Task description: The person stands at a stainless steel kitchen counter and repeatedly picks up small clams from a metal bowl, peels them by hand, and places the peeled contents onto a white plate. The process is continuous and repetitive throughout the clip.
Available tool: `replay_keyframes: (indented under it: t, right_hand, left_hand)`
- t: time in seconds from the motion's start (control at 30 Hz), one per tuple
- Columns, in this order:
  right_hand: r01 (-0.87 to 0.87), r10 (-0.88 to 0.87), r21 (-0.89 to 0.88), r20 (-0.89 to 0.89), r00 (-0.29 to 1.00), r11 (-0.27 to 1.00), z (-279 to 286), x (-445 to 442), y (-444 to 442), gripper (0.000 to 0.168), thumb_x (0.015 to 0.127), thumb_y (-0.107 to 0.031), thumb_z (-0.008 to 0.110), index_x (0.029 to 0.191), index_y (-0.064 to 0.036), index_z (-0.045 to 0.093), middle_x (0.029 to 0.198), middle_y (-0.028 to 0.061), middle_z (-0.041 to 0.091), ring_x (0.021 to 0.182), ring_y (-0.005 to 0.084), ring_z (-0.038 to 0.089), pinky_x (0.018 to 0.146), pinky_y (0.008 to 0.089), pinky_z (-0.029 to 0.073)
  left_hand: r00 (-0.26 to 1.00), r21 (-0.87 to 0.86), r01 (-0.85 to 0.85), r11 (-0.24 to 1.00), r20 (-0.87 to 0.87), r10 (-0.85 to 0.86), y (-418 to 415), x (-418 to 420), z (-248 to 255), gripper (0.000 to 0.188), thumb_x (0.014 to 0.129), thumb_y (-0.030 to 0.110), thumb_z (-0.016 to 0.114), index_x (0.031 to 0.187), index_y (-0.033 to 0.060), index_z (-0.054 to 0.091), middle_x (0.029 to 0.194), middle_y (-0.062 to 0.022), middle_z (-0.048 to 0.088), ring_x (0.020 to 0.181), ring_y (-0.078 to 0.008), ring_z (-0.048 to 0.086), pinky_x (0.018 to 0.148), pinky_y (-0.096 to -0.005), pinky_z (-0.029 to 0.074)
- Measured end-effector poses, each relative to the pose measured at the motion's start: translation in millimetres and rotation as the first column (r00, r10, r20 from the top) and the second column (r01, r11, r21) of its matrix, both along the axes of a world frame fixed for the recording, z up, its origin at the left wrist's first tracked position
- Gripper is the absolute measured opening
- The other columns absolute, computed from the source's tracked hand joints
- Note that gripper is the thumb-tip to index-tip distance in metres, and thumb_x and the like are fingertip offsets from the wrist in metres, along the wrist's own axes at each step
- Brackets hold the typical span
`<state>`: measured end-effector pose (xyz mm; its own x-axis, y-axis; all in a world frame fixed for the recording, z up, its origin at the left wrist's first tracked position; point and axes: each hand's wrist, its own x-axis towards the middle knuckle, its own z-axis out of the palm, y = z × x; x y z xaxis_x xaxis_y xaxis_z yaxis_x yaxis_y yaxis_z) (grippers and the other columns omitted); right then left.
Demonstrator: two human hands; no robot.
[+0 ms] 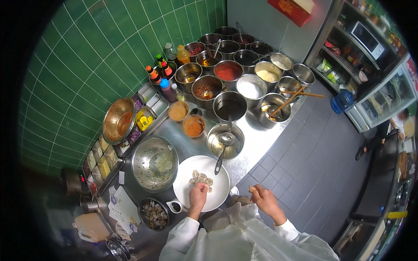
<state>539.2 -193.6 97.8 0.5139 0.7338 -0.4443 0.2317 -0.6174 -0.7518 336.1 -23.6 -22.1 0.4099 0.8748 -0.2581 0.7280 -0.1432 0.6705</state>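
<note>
A white dish [218,192] with a looped handle lies before me, several clams [200,177] arranged near its middle. My left hand [198,195] reaches over the dish, its fingertips pinched at the clams; whether it grips one is hidden. To the right, off the dish, my right hand [265,199] holds a small pale piece, perhaps a clam [252,189], between thumb and fingers. A metal bowl of clams [154,215] stands at the lower left of the dish. A ladle [223,153] rests in a steel pot [212,143], its handle reaching over the dish.
A large steel bowl [138,166] adjoins the dish on the left. Steel pots of seasonings, such as red powder [228,71], crowd the counter's far end. Chopsticks [287,101] stick out over its right edge. Ingredient trays [104,168] line the green tiled wall. A person [396,125] is far right.
</note>
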Motion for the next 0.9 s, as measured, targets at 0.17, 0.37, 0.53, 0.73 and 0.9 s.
replay_keyframes:
  t: [0.17,0.37,0.53,0.73,0.9]
  right_hand:
    - [-0.100,0.098,0.019,0.080,0.992,0.995,-4,4,4,0.026,0.088,-0.029,0.042,0.087,-0.006,0.054,0.067,0.0186,0.059,0.067,0.0386,0.056,0.060,0.0465,0.043]
    - [-0.190,0.182,0.053,0.126,0.975,0.980,-9,-5,25,0.022,0.087,-0.021,0.042,0.089,-0.003,0.054,0.065,0.0151,0.060,0.063,0.0329,0.059,0.057,0.0406,0.045]
    - [-0.262,0.253,0.078,0.107,0.961,0.962,-15,-32,45,0.020,0.087,-0.019,0.043,0.088,-0.003,0.054,0.063,0.0163,0.059,0.061,0.0345,0.058,0.055,0.0418,0.044]
    - [-0.461,0.444,0.037,0.211,0.871,0.886,-5,-84,73,0.023,0.087,-0.019,0.041,0.091,-0.002,0.057,0.061,0.0111,0.061,0.058,0.0281,0.061,0.055,0.0367,0.046]
    - [-0.553,0.525,0.041,0.258,0.811,0.832,11,-128,91,0.020,0.087,-0.024,0.046,0.088,-0.006,0.054,0.065,0.0194,0.059,0.063,0.0385,0.058,0.057,0.0474,0.044]
  left_hand:
    - [1.000,0.160,0.000,0.987,0.026,-0.005,-6,14,-14,0.012,0.075,0.018,0.062,0.079,0.0067,0.060,0.078,-0.0127,0.062,0.072,-0.0303,0.060,0.066,-0.0402,0.046]
    - [0.998,0.266,-0.003,0.964,-0.061,0.020,-10,3,8,0.019,0.077,0.021,0.062,0.087,0.0076,0.053,0.083,-0.0136,0.058,0.075,-0.0330,0.058,0.063,-0.0428,0.045]
    - [0.971,0.192,-0.239,0.952,0.049,0.234,-16,-63,79,0.016,0.080,0.018,0.058,0.093,0.0088,0.057,0.075,-0.0124,0.061,0.067,-0.0312,0.059,0.061,-0.0402,0.046]
    - [0.776,0.327,-0.621,0.713,0.124,0.619,-16,-250,47,0.015,0.080,0.016,0.057,0.090,0.0059,0.059,0.079,-0.0138,0.058,0.073,-0.0302,0.058,0.064,-0.0382,0.046]
    - [0.910,0.233,-0.351,0.907,-0.145,0.389,-3,-285,43,0.020,0.079,0.021,0.060,0.090,0.0045,0.059,0.087,-0.0126,0.056,0.081,-0.0303,0.056,0.070,-0.0398,0.045]
